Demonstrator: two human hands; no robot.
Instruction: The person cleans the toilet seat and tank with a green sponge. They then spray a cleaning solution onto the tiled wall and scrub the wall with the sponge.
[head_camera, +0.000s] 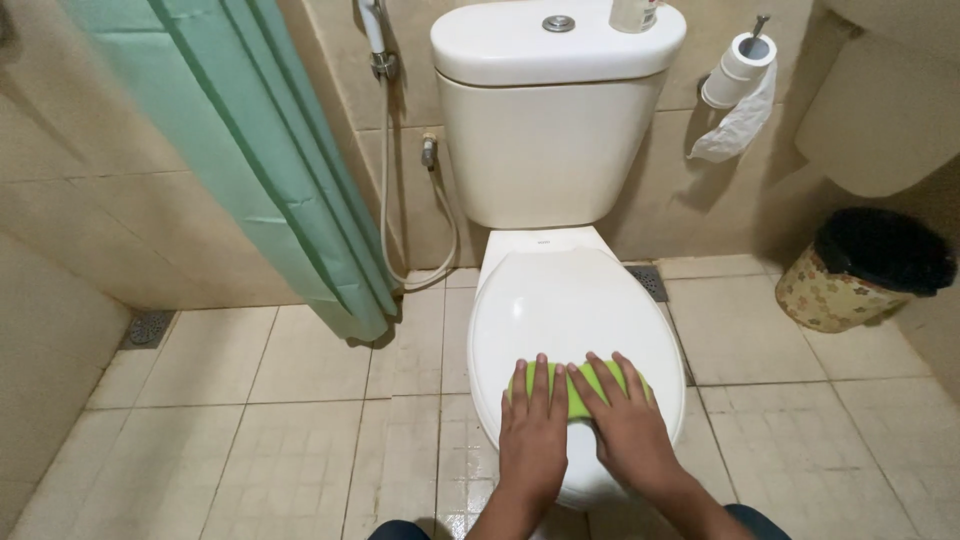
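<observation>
A white toilet stands against the back wall with its lid (570, 310) closed. A bright green cloth (580, 388) lies on the front part of the lid. My left hand (533, 432) presses flat on the cloth's left half, fingers together and pointing away from me. My right hand (628, 425) lies flat on the cloth's right half, beside the left hand. Both palms cover most of the cloth, so only its middle and edges show.
The cistern (553, 110) has a bottle (634, 14) on top. A green shower curtain (270, 170) hangs at left, with a spray hose (388, 150) beside it. A toilet roll (740, 75) hangs at right. A flowered bin (860, 270) with a black liner stands on the tiled floor.
</observation>
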